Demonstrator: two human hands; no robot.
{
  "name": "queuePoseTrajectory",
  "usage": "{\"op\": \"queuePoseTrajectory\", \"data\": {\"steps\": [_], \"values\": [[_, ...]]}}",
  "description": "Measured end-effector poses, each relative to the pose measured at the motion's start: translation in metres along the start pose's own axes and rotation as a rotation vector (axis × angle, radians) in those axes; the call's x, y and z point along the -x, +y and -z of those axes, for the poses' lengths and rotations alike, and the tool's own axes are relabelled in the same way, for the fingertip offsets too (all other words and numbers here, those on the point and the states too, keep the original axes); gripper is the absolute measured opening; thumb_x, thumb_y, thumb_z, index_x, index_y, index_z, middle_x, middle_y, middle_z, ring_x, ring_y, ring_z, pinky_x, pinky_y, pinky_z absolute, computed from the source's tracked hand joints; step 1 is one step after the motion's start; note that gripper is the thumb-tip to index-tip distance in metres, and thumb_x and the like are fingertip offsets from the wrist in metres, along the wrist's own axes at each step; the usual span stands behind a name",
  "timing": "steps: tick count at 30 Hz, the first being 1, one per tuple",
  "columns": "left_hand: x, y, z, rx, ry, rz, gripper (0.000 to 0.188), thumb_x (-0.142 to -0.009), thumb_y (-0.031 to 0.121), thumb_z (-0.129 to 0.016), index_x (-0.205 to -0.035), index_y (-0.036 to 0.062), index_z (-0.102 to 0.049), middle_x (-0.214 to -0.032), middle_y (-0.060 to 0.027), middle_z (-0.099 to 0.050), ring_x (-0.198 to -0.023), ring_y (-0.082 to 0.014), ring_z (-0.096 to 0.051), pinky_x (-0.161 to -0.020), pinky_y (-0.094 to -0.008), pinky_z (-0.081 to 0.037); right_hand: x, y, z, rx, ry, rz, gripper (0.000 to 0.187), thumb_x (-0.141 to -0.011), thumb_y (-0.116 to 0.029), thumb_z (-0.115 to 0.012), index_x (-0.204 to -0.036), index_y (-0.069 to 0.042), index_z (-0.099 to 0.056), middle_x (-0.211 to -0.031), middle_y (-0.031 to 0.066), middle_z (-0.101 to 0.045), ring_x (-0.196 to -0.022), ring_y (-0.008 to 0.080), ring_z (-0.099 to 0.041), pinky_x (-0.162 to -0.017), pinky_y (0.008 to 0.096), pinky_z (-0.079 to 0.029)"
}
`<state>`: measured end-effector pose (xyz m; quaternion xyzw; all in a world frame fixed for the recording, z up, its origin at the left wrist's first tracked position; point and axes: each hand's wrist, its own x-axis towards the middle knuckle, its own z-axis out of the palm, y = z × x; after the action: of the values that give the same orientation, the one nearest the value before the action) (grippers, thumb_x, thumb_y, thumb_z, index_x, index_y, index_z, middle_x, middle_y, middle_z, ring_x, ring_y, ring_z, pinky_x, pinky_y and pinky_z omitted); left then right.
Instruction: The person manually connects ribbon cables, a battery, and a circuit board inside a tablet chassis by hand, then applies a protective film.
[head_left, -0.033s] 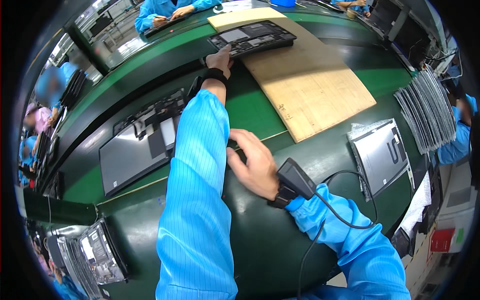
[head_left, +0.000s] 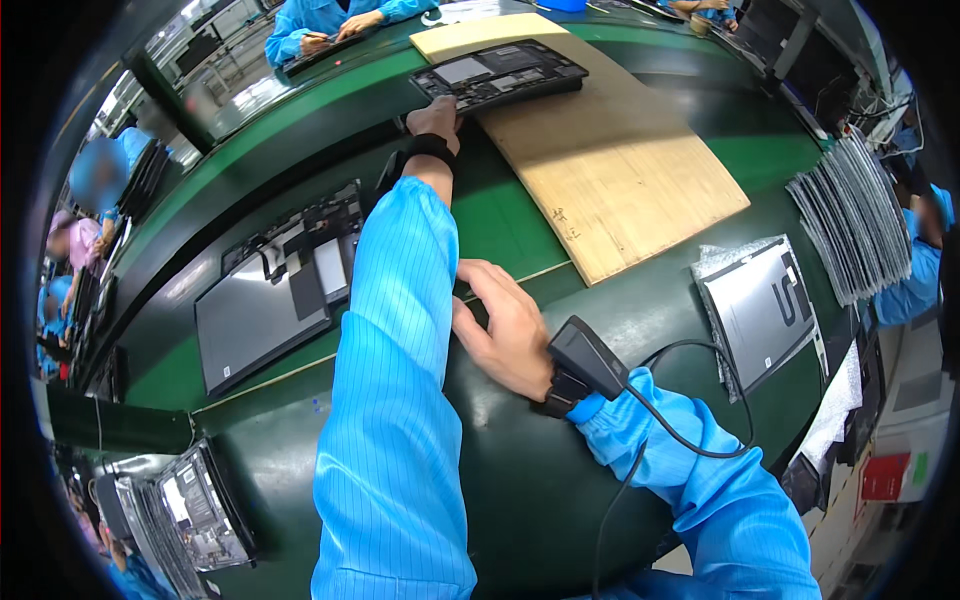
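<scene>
My left arm stretches far forward, and my left hand [head_left: 434,120] is closed at the near left corner of an uncovered laptop base [head_left: 515,82]. Some of its fingers are hidden. That base has black internals and a silver-grey rectangle showing, and it rests at the far end of a pale wooden board [head_left: 625,170]. My right hand [head_left: 507,335] hovers over or rests on the dark green bench beside my left sleeve, fingers apart and holding nothing. A black box-shaped device [head_left: 590,358] with a cable is strapped at my right wrist.
Left of my arm lies another opened laptop [head_left: 262,310], its internals exposed. A stack of laptop parts [head_left: 205,505] stands at lower left. On the right are a silver panel on bubble wrap [head_left: 760,315] and a row of thin grey panels [head_left: 850,220]. Co-workers sit around.
The whole view has shifted slightly left. A fingertip of my left hand has drawn back a little at the laptop base's corner. My right hand keeps its pose.
</scene>
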<state>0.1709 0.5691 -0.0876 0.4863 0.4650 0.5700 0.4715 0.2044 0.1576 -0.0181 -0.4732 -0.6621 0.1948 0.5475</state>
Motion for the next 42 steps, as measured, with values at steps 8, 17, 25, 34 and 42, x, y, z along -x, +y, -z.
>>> {"op": "queuePoseTrajectory", "data": {"steps": [8,17,25,34,42], "values": [[0.181,0.145,0.013,0.331,-0.171,0.124,0.012,-0.097,0.014,-0.066,-0.104,0.0046,-0.067,-0.097,-0.0085,-0.070,-0.092,-0.0220,-0.069,-0.079,-0.0437,-0.061,0.019,0.020,0.049,-0.487,0.203,-0.510,0.025,-0.102,-0.012,-0.059,-0.123,0.000,-0.062,-0.113,0.0122,-0.070,-0.103,0.0230,-0.068,-0.085,0.0351,-0.055],[0.368,0.178,0.121,-0.056,-0.760,0.230,0.031,-0.097,0.023,-0.073,-0.112,-0.0027,-0.069,-0.100,-0.0104,-0.075,-0.086,-0.0143,-0.071,-0.078,-0.0278,-0.057,0.182,-0.096,0.156,-1.276,-0.217,-1.172,0.057,-0.111,-0.043,-0.039,-0.148,0.000,-0.045,-0.139,0.0151,-0.062,-0.119,0.0301,-0.064,-0.105,0.0441,-0.050],[0.456,0.156,0.136,-0.621,-0.430,-0.061,0.054,-0.100,0.043,-0.067,-0.118,-0.0080,-0.058,-0.097,-0.0173,-0.069,-0.082,-0.0175,-0.064,-0.076,-0.0336,-0.052,0.200,-0.138,0.147,0.273,-0.148,-0.436,0.031,-0.101,-0.012,-0.062,-0.129,0.003,-0.063,-0.105,0.0230,-0.068,-0.087,0.0350,-0.070,-0.075,0.0373,-0.054],[0.563,0.172,0.187,0.016,-0.455,0.279,0.075,-0.100,0.002,-0.054,-0.160,-0.0053,-0.010,-0.166,-0.0247,-0.019,-0.154,-0.0303,-0.024,-0.125,-0.0429,-0.023,0.211,-0.126,0.145,0.265,-0.107,-0.519,0.049,-0.096,-0.003,-0.068,-0.140,0.007,-0.052,-0.115,0.0171,-0.063,-0.079,0.0223,-0.064,-0.071,0.0329,-0.054],[0.581,0.197,0.191,-0.353,-0.597,0.235,0.074,-0.098,-0.005,-0.047,-0.163,-0.0029,-0.013,-0.165,-0.0235,-0.027,-0.154,-0.0292,-0.027,-0.125,-0.0384,-0.021,0.224,-0.146,0.139,0.022,-0.167,-0.697,0.064,-0.091,0.002,-0.071,-0.148,0.007,-0.044,-0.125,0.0199,-0.060,-0.086,0.0195,-0.066,-0.076,0.0293,-0.056]]}}
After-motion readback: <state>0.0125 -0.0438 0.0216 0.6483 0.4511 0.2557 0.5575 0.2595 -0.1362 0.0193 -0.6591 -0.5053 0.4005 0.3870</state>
